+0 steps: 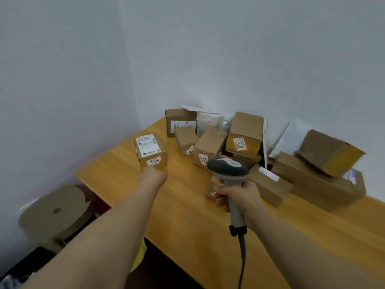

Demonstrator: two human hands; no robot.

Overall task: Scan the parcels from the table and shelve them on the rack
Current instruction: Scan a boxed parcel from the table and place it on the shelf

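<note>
While in hands — parcel, scanner.

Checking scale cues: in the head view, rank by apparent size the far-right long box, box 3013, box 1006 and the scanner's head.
far-right long box
box 3013, slightly over box 1006; close, so unsure
head of the scanner, though nearest

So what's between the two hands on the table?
In the head view, bare table top separates the left hand from the right hand, save a small carton partly hidden by its fingers.
</note>
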